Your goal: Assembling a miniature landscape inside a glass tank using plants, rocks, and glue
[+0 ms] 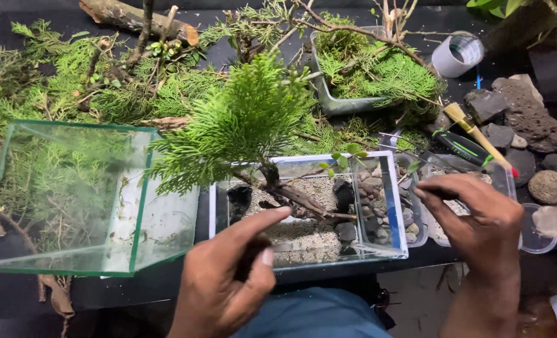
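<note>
Blue cloth [309,316], likely the person's lap, fills the bottom edge between both wrists. Left hand [228,275]: forefinger extended up and to the right over the near glass wall of the small tank [391,206]; thumb and remaining fingers curled round something small and dark, identity not resolvable. Right hand [478,219]: fingers pinched together at the tank's right wall, apparently on thin tweezers [410,147] whose long axis slants up-left; grip partly hidden. Inside the tank: pale sand, dark stones on the right, a miniature conifer tree [241,125] rooted on a wood piece [297,199] lying diagonally, upper-left to lower-right. Wood lies just beyond the left forefinger tip, so left hand is nearer; right hand sits further off to the side. Empty glass box [72,194] tilted at left. Brush [478,134], rocks [528,112] at right.
</note>
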